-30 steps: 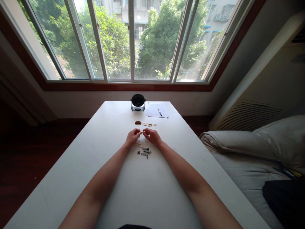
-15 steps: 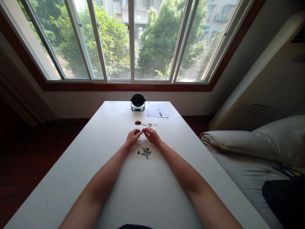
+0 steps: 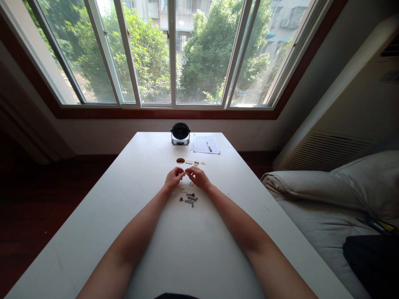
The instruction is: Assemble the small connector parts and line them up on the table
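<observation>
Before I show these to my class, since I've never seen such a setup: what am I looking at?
No machine here: these are a person's bare left hand and right hand. The view comes from one camera worn on that person's head, looking forward and down. The two hands hold a small pale piece between them, partly hidden. On the white table, grey pieces lie nearer the person and tan pieces beyond the hands. Farther off are a round black device and paper with a pen.
</observation>
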Demonstrator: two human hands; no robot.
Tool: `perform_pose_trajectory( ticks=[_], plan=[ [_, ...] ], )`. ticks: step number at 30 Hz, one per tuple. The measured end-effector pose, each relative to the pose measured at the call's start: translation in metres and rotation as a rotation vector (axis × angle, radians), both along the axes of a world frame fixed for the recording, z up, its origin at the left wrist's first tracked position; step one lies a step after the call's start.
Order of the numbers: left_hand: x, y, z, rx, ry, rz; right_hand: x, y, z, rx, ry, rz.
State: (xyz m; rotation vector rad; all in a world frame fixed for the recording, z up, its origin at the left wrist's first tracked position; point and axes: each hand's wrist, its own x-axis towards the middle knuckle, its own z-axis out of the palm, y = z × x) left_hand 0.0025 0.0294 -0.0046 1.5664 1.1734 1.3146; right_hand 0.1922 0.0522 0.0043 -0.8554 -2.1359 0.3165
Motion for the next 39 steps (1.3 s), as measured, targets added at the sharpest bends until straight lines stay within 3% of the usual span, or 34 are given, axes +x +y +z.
perform_pose_trajectory(
  ticks=[13,24,39],
  plan=[
    [-0.001,0.001,-0.002,-0.001,0.004,-0.014,0.000,0.001,0.000,0.038,-0.004,0.013],
    [0.002,-0.007,0.011,-0.024,0.010,0.050,0.002,0.001,-0.003,0.056,0.005,0.015],
    [0.000,-0.001,0.000,-0.005,0.040,-0.017,0.003,0.001,-0.004,0.046,0.048,-0.009]
  ],
)
